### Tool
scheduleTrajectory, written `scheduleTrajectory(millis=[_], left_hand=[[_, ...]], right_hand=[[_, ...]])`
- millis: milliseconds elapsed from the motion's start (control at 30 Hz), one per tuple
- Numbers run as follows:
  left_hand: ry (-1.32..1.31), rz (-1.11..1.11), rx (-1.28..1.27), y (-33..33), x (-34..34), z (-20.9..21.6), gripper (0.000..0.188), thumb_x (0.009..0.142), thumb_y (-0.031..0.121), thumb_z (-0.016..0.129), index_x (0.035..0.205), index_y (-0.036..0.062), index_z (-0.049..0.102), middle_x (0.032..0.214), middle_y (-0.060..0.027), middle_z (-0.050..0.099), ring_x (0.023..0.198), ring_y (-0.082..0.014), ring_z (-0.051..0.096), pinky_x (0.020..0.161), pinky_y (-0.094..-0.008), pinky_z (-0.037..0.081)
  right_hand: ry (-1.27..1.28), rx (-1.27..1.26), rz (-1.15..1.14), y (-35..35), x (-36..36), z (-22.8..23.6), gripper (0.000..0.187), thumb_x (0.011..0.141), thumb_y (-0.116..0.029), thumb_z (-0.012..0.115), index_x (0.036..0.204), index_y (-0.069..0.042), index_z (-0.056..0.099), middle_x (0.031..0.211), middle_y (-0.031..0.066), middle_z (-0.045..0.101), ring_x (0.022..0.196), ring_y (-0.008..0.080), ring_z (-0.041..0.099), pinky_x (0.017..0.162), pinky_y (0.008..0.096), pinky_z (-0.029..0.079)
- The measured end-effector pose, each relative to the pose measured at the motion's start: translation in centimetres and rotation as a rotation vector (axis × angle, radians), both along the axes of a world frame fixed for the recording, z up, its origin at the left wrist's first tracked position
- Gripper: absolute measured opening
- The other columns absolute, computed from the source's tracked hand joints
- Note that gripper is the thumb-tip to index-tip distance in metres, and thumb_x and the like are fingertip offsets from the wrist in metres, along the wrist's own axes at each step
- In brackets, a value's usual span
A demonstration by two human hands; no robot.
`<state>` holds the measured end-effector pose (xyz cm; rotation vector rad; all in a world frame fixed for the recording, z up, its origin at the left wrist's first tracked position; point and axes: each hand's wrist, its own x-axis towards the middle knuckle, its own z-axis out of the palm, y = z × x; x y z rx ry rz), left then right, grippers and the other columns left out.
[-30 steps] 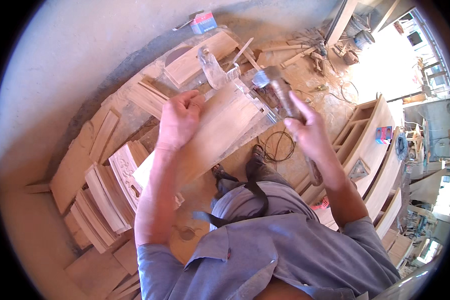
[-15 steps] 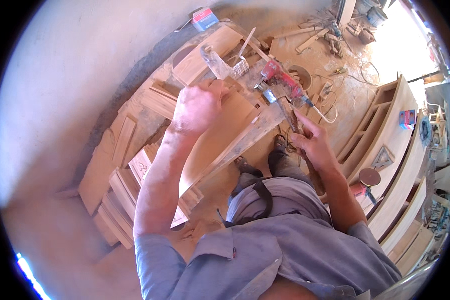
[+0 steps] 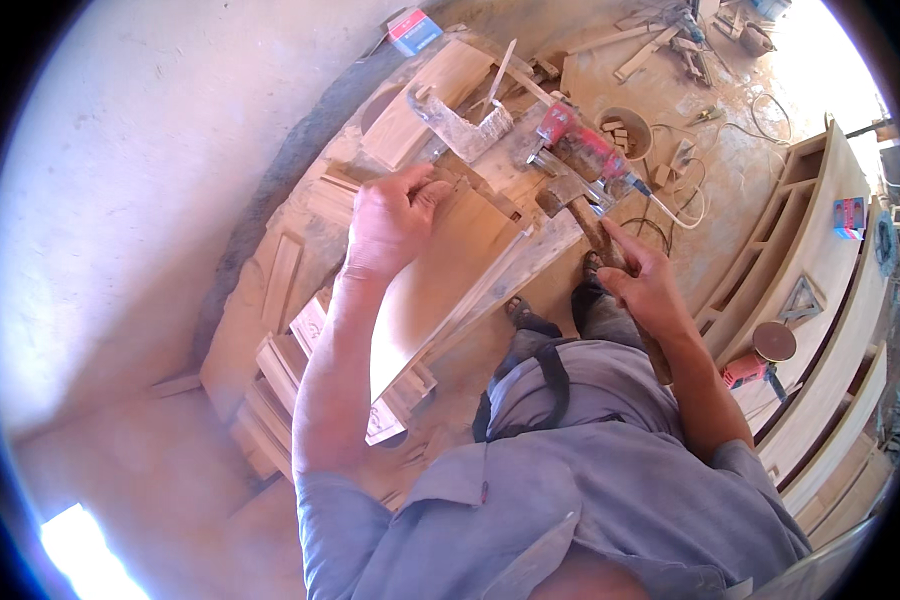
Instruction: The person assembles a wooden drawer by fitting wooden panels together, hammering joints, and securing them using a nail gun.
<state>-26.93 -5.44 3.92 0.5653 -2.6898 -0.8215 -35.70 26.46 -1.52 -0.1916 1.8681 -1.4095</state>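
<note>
My left hand [image 3: 395, 222] is closed, thumb against curled fingers, over the far end of a long wooden panel [image 3: 445, 265]. Whatever its fingers hold, if anything, is too small or hidden to make out. My right hand [image 3: 645, 280] grips the wooden handle of a hammer [image 3: 592, 228], one finger stretched along it. The hammer's head is up, right of the panel's end and close to a red power tool [image 3: 580, 142] lying on the bench. Beyond my left hand sits a dusty C-shaped clamp [image 3: 460, 128], beside a pale board [image 3: 425, 105].
Stacked carved wooden pieces [image 3: 295, 360] stand at the left, below the wall [image 3: 160, 160]. On the right is a long wooden frame [image 3: 760, 240] with compartments, and a red sander [image 3: 760, 360] rests there. A bucket [image 3: 635, 125] of offcuts and a cable [image 3: 695, 205] lie beyond.
The whole view has shifted, so the surroundings sit farther right. My left hand has drawn back slightly from the clamp. The hammer's head has moved a little away from the red tool.
</note>
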Motion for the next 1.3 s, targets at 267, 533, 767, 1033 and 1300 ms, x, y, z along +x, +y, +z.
scheduleTrajectory(millis=[267,533,767,1033,1300], left_hand=[[-0.125,-0.023,-0.126,1.0,-0.9,1.3,0.016,0.094,0.024,0.07,0.095,0.0087,0.076,0.086,-0.0188,0.072,0.082,-0.042,0.069,0.073,-0.0486,0.056],[-0.174,-0.102,-0.464,1.4,-0.8,-0.3,0.013,0.098,0.019,0.062,0.101,0.0079,0.07,0.08,-0.0216,0.071,0.077,-0.0409,0.071,0.067,-0.0496,0.057],[-0.107,-0.013,-0.335,1.7,-1.2,0.1,0.016,0.103,0.013,0.055,0.107,0.0033,0.067,0.082,-0.0231,0.071,0.077,-0.0401,0.072,0.066,-0.0466,0.058],[0.179,0.284,0.114,-0.5,1.1,-2.0,0.029,0.1,0.008,0.055,0.124,-0.0036,0.067,0.087,-0.0181,0.074,0.08,-0.0283,0.075,0.073,-0.0395,0.057],[-0.338,0.288,-0.177,2.2,4.4,-0.9,0.045,0.106,0.043,0.051,0.106,0.0029,0.071,0.086,-0.0239,0.073,0.082,-0.0447,0.071,0.077,-0.0556,0.053]], right_hand=[[0.012,0.031,0.031,0.5,-0.6,-0.1,0.067,0.09,-0.003,0.071,0.154,-0.006,0.05,0.09,0.0,0.06,0.067,0.0066,0.046,0.059,0.025,0.042],[0.098,0.018,0.099,0.4,-0.5,-1.1,0.07,0.087,0.0,0.071,0.154,-0.005,0.049,0.075,-0.0052,0.048,0.064,0.0061,0.043,0.058,0.0244,0.037],[0.057,0.025,0.091,0.3,-1.0,-0.9,0.069,0.087,0.0,0.07,0.153,-0.002,0.049,0.098,0.0034,0.062,0.08,0.0093,0.053,0.074,0.0256,0.046],[0.133,0.004,0.085,0.8,-1.6,-2.3,0.069,0.086,-0.001,0.072,0.151,0.001,0.051,0.126,0.0148,0.071,0.109,0.016,0.064,0.097,0.0292,0.05],[0.593,0.053,-0.067,-0.3,-1.6,0.2,0.059,0.082,-0.008,0.077,0.138,-0.002,0.059,0.118,0.0264,0.07,0.106,0.0401,0.07,0.094,0.0412,0.053]])
